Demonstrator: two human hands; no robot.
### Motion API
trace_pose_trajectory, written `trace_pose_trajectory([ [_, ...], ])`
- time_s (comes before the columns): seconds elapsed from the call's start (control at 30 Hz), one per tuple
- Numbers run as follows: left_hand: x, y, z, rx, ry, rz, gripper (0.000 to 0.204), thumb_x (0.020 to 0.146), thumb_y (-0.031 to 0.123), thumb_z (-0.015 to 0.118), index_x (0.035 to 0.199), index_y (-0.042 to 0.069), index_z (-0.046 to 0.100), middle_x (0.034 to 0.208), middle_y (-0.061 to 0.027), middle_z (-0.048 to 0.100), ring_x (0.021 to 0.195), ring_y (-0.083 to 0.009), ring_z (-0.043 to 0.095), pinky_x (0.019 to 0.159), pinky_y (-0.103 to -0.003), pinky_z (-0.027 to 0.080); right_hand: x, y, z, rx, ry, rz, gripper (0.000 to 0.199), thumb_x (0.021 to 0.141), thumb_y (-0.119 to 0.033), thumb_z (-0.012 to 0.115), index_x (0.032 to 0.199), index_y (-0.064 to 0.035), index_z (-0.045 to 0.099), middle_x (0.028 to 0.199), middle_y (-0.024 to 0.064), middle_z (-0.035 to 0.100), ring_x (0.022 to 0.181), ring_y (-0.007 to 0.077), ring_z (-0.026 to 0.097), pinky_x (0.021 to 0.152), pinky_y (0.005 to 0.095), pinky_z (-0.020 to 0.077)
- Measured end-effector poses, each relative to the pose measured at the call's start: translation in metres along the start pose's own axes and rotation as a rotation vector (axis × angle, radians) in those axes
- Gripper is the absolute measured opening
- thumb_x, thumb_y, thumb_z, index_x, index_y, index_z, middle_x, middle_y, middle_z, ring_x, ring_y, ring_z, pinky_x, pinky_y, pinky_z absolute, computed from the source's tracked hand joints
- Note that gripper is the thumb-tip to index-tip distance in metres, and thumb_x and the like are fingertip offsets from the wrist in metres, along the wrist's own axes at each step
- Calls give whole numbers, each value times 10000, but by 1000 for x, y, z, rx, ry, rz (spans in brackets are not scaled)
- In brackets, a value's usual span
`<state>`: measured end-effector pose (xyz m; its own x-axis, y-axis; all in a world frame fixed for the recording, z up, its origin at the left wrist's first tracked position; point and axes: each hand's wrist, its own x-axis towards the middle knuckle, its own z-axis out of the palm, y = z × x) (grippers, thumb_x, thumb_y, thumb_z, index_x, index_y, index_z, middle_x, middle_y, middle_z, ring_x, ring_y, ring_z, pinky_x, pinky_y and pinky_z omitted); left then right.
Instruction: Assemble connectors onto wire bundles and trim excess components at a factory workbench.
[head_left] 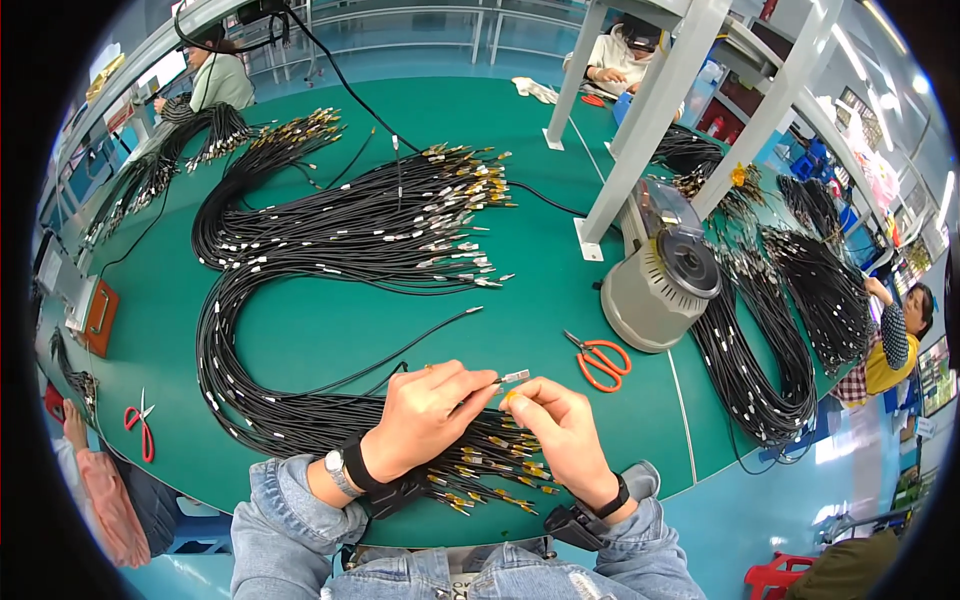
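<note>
My left hand (428,408) pinches a black cable close to its end, and the silver connector (515,377) sticks out past the fingertips toward the right. Close beside it, my right hand (557,424) has thumb and forefinger pressed together on a small yellow piece (507,398), too small to make out fully. Under and around both hands lies a thick bundle of black cables (300,418), curving in an S over the green table. Many cable ends near my wrists carry yellow wraps and metal tips. A loose cable end (470,312) lies beyond my left hand.
Red-handled pliers (602,364) lie right of my hands, near a round grey machine (660,290). Red scissors (146,424) rest at the left edge. White metal posts (640,130) rise from the green table (560,240). More cable bundles (765,370) lie right; several people sit around.
</note>
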<state>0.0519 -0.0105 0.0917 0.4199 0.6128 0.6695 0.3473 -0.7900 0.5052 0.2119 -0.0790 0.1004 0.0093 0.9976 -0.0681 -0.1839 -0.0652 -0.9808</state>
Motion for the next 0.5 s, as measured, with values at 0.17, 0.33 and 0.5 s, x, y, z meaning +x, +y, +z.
trace_pose_trajectory([
  [0.17,-1,-5,3,17,2,34,131,714,63,707,824,78,637,619,-17,557,482,-165,546,409,-271,422,4,-1,1,-15,44,-5,127,872,-98,549,866,15,607,807,3,605,699,43,472,651,202,391],
  [0.33,-2,-5,4,17,0,43,145,709,63,710,831,83,633,616,-15,552,478,-162,543,409,-270,420,5,2,-2,-30,60,-7,127,868,-97,556,870,15,616,792,1,605,686,41,475,634,197,390],
  [0.5,-2,-3,5,11,-4,46,157,705,61,713,834,83,627,616,-15,550,473,-164,539,407,-270,419,5,5,-3,-51,65,-28,119,864,-92,563,873,15,615,789,2,606,679,42,482,626,193,391],
])
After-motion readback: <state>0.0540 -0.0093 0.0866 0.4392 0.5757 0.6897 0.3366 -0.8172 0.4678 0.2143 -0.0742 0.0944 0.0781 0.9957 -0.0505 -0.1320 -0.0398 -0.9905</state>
